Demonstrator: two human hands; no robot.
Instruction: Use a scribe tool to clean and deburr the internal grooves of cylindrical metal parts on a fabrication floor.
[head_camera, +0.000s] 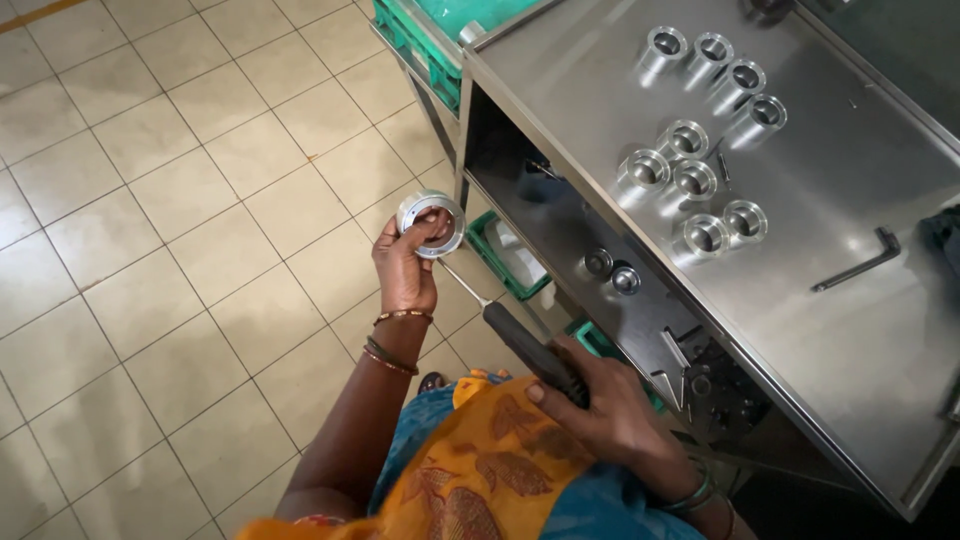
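My left hand (405, 265) holds a shiny metal ring (431, 222) out over the tiled floor, fingers curled around its rim. My right hand (610, 415) grips the dark handle of a thin-shafted hand tool (520, 340), held close to my body. The tool's slim metal tip reaches up to the lower edge of the ring. Bangles sit on both wrists.
A stainless steel table (850, 330) stands at right with several machined metal rings (695, 180) and a black hex key (855, 265) on top. Its lower shelf (560, 225) carries two small round parts. Green crates (505, 255) sit below and beyond. Beige floor tiles (180, 250) fill the left.
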